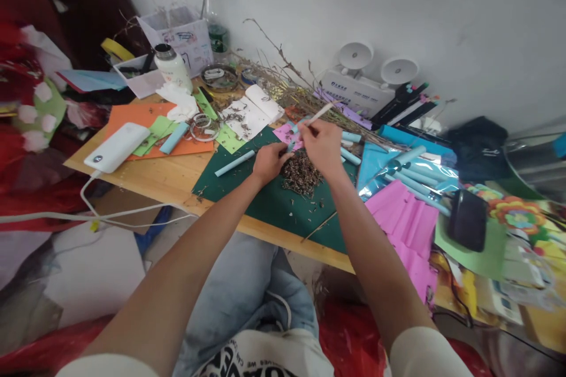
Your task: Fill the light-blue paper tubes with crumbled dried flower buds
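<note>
My left hand (269,163) is closed in a pinch, with a small light-blue bit showing at its fingertips; what it grips is too small to name surely. Close beside it, my right hand (323,144) holds a thin pale stick (321,112) that slants up to the right. Just below both hands, a heap of dried brown plant bits (302,175) lies on a dark green mat (265,203). Behind the fingers is a pink paper (283,132) with dark crumbs on it. A light-blue paper tube (234,163) rests left of my left hand.
Dry twigs (287,79) lie along the wall before a white router (354,91). More blue tubes (415,175) sit on a clear packet at right, near pink crepe paper (404,218). A white power bank (117,147), orange paper (132,113) and a bottle (173,68) are at left.
</note>
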The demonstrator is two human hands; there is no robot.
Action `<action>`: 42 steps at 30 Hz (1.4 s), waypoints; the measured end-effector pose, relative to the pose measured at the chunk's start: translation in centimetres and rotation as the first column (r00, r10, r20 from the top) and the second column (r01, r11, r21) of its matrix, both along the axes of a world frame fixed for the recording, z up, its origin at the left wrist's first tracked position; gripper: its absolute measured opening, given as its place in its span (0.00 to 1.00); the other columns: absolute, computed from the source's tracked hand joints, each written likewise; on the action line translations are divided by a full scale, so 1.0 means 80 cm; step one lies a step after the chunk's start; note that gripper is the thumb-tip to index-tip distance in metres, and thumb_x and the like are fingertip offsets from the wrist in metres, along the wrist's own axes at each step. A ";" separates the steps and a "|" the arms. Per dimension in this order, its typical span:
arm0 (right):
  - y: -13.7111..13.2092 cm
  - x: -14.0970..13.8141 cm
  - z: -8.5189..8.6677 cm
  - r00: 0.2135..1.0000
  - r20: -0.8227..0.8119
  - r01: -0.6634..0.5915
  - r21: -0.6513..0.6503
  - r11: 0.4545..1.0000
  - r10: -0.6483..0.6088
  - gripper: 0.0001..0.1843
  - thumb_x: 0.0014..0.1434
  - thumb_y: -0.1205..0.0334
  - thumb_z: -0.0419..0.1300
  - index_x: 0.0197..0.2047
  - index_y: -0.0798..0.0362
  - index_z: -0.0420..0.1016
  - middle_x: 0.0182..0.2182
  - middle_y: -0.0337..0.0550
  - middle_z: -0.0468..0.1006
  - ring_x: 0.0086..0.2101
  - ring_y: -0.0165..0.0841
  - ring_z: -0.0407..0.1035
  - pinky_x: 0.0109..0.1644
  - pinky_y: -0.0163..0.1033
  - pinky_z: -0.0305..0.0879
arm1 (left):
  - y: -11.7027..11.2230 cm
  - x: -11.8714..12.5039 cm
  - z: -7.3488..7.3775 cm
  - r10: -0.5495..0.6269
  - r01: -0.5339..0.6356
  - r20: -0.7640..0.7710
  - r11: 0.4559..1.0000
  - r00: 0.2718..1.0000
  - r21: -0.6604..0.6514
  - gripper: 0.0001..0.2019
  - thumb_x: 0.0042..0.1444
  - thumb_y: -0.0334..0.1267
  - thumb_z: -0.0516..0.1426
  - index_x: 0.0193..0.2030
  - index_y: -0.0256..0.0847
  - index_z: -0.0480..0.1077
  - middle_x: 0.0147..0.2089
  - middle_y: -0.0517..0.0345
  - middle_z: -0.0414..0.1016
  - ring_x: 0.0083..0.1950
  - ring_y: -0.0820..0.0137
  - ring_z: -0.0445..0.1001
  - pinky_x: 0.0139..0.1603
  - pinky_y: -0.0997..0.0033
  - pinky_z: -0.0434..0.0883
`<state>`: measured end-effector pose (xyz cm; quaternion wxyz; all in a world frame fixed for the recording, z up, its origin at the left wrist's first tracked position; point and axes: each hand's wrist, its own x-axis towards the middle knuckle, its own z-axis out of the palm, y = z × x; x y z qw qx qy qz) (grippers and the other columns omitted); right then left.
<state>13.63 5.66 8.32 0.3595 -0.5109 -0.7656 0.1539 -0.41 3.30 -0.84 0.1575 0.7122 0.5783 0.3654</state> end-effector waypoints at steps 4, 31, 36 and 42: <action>0.002 0.000 -0.002 1.000 -0.021 0.009 -0.005 1.000 -0.009 0.13 0.62 0.58 0.56 0.28 0.52 0.73 0.21 0.39 0.74 0.25 0.33 0.67 0.34 0.39 0.59 | 0.000 0.000 0.001 -0.006 0.006 0.012 1.000 1.000 -0.008 0.11 0.60 0.44 0.59 0.32 0.40 0.73 0.33 0.56 0.77 0.34 0.69 0.70 0.35 0.71 0.61; 0.002 0.000 -0.006 0.997 0.080 -0.001 0.072 0.997 -0.005 0.14 0.65 0.57 0.56 0.29 0.51 0.72 0.23 0.42 0.74 0.27 0.36 0.66 0.35 0.40 0.57 | 0.003 0.001 -0.004 -0.008 0.008 -0.004 1.000 1.000 0.021 0.11 0.60 0.43 0.59 0.31 0.40 0.71 0.31 0.57 0.75 0.33 0.69 0.69 0.34 0.71 0.60; -0.001 0.000 -0.006 0.997 0.081 0.002 0.084 0.996 -0.009 0.14 0.65 0.57 0.55 0.28 0.51 0.71 0.22 0.41 0.73 0.26 0.34 0.65 0.35 0.39 0.56 | 0.002 0.001 -0.003 -0.014 0.014 0.003 1.000 1.000 0.015 0.10 0.60 0.43 0.58 0.31 0.40 0.71 0.31 0.57 0.74 0.33 0.69 0.69 0.34 0.71 0.61; 0.003 0.000 -0.003 1.000 0.009 0.017 0.008 1.000 -0.017 0.15 0.63 0.57 0.56 0.26 0.51 0.71 0.22 0.41 0.74 0.27 0.34 0.67 0.36 0.40 0.59 | 0.002 0.001 -0.002 -0.005 0.005 0.000 1.000 1.000 -0.003 0.10 0.59 0.44 0.59 0.31 0.40 0.71 0.32 0.57 0.75 0.33 0.69 0.69 0.35 0.71 0.61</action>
